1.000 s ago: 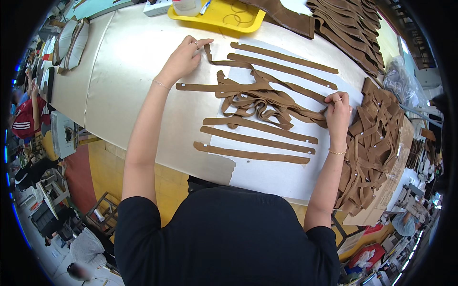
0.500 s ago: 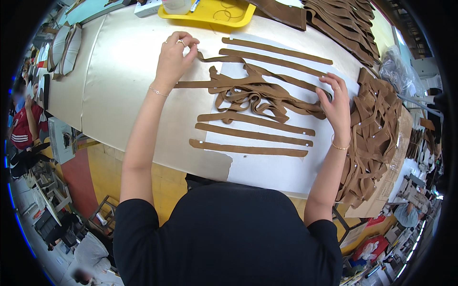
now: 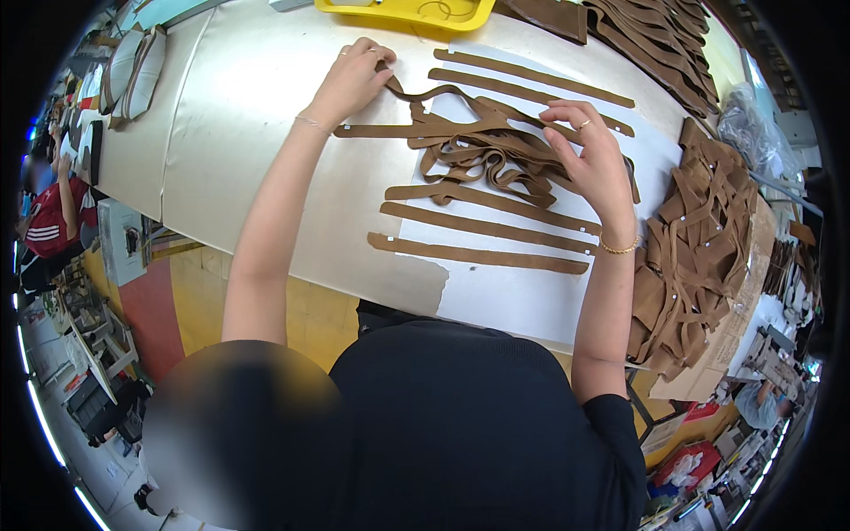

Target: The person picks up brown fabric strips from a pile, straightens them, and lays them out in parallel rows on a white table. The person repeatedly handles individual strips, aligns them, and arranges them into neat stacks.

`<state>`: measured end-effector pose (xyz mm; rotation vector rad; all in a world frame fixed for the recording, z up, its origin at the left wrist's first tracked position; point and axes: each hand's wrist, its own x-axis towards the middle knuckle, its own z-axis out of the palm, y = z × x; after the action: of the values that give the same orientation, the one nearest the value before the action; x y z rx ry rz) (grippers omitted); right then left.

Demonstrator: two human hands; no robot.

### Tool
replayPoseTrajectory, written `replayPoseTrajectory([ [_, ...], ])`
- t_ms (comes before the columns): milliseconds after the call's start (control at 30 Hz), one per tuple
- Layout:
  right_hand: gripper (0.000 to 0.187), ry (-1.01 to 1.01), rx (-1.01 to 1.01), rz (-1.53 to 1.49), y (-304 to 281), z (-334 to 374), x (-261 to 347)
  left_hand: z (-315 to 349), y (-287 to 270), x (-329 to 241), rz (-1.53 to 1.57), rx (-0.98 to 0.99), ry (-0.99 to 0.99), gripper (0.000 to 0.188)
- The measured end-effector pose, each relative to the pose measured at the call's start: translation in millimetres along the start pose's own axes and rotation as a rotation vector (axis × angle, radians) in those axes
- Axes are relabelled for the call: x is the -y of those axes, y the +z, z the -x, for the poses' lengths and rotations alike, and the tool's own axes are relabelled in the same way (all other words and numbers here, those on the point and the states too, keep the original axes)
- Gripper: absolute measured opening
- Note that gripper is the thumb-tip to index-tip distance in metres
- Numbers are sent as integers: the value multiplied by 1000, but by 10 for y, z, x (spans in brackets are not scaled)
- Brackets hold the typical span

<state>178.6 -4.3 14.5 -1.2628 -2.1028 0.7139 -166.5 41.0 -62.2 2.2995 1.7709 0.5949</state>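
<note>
My left hand [image 3: 359,80] pinches the end of a long brown strip [image 3: 414,96], whose slack runs right into a tangled bunch of brown strips [image 3: 496,146]. My right hand [image 3: 589,159] is over the right side of that bunch, thumb and fingers apart; whether it touches a strip cannot be made out. Two straight strips [image 3: 531,77] lie beyond the bunch. Nearer me are several more strips [image 3: 487,228] in a row, with small white marks at some ends. A white sheet [image 3: 513,301] lies under most of them.
A large heap of brown strips [image 3: 691,257] sits at the right on cardboard [image 3: 708,376]. Layered brown pieces [image 3: 651,44] are at the far right beside a clear plastic bag [image 3: 748,133]. A yellow tray [image 3: 416,18] stands at the far edge, and padded pieces [image 3: 133,75] lie far left.
My right hand has moved left and up, away from the bunch's right end. My left hand still holds the strip's end. The whole view has shifted slightly.
</note>
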Motion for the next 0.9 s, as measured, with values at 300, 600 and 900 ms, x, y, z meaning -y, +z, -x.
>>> replayPoseTrajectory([
  [300, 18, 53, 38, 40, -565, -26, 100, 16, -187, 17, 391, 143, -326, 17],
  [600, 24, -268, -1, -55, -236, -400, 603, -113, -791, -1363, 785, -80, 209, 32],
  [900, 27, 37, 70, -439, -481, -524, 1000, -236, -1219, -1802, 1019, -222, 313, 58],
])
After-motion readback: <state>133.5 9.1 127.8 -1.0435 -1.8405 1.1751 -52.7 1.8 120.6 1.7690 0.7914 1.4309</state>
